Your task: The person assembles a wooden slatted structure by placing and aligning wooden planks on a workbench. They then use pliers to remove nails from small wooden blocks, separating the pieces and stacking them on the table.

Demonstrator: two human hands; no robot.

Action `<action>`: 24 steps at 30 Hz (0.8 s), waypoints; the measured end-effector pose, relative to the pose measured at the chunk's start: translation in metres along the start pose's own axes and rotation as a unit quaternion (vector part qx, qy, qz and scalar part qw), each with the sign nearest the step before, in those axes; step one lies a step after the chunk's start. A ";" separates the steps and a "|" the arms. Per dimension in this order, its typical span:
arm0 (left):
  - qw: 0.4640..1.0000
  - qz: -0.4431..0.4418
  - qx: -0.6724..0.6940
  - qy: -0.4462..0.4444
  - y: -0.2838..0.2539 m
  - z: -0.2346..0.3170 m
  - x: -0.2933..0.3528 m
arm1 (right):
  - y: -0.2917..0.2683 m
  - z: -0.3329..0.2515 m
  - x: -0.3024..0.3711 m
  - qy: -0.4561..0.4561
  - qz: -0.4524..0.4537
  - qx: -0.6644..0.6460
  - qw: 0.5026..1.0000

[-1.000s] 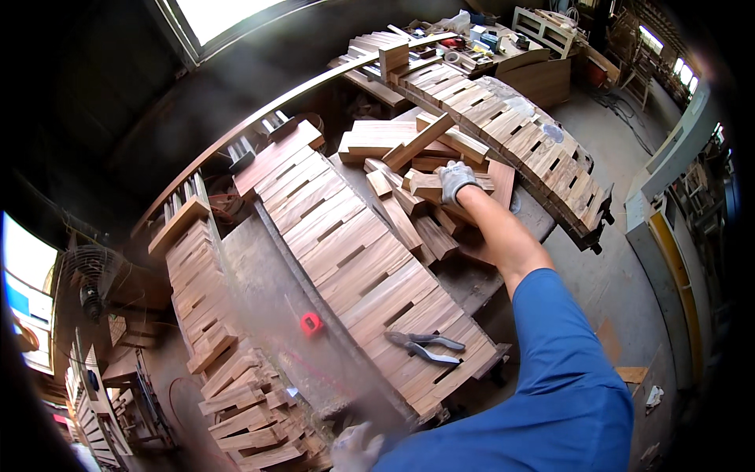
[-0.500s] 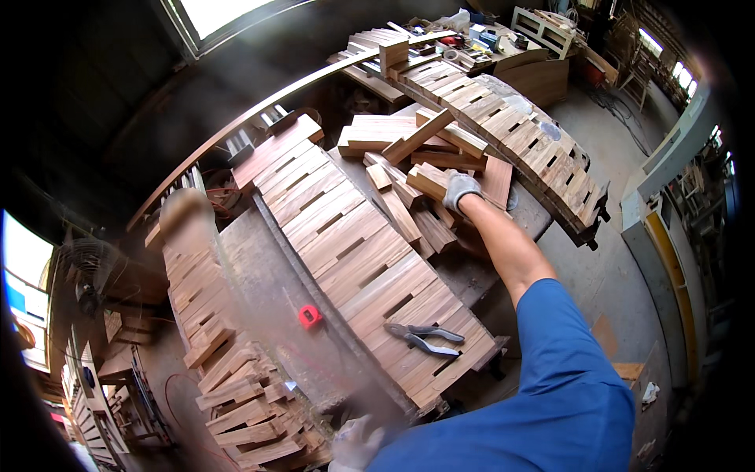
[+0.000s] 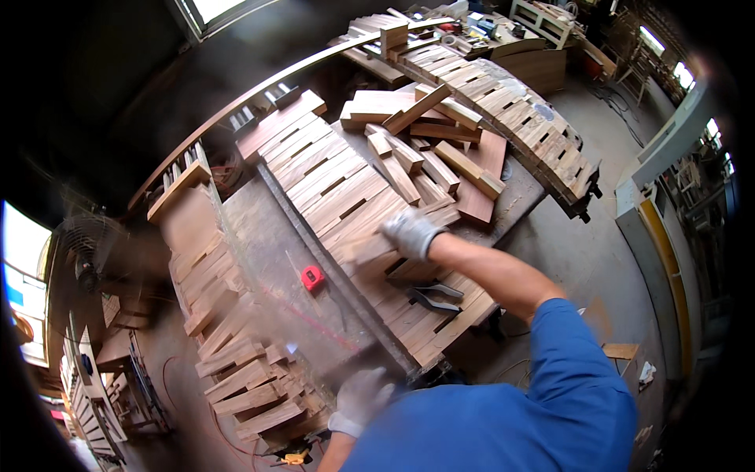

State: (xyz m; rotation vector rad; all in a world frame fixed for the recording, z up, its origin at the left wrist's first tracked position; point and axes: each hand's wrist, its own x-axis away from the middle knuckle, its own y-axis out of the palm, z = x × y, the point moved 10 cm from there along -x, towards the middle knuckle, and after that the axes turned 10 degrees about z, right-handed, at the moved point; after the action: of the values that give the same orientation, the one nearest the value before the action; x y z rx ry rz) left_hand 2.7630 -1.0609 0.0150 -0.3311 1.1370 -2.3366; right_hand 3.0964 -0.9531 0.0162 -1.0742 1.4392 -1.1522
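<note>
One brown wooden block (image 3: 366, 252): held over the slatted wooden row (image 3: 346, 175), fingers of my grey-gloved right hand (image 3: 409, 233) closed round it. Lifting clear of grey metal pliers (image 3: 437, 304) seemed best. Left hand (image 3: 363, 397): fingers, I couldn't tell.

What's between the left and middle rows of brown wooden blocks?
The head view shows a flat grey tabletop, a rounded red tape measure on it and a long dark rail.
</note>
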 end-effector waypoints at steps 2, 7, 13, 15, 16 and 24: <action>0.999 -0.009 -0.024 0.027 0.001 0.001 -0.001 | 0.018 -0.020 0.003 -0.022 0.053 0.035 0.998; 0.991 0.129 0.026 0.009 -0.036 -0.008 -0.001 | 0.002 -0.085 0.012 0.007 0.100 -0.009 0.995; 0.914 0.154 0.339 -0.162 -0.054 -0.026 -0.016 | -0.090 -0.175 0.069 0.190 0.024 -0.470 0.861; 0.894 0.171 0.382 -0.164 -0.042 -0.038 -0.013 | -0.095 -0.195 0.078 0.178 0.064 -0.498 0.846; 0.881 0.183 0.403 -0.167 -0.043 -0.040 -0.013 | -0.098 -0.204 0.081 0.172 0.063 -0.482 0.857; 0.758 0.271 0.540 -0.246 -0.066 -0.057 0.012 | -0.078 -0.162 0.113 0.186 -0.084 -0.350 0.914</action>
State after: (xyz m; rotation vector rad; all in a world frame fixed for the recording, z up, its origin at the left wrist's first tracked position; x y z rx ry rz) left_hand 2.7063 -0.9964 0.0315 -0.1193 -0.4126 -1.8079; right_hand 2.9247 -1.0549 0.0897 -1.5445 2.1933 -1.0072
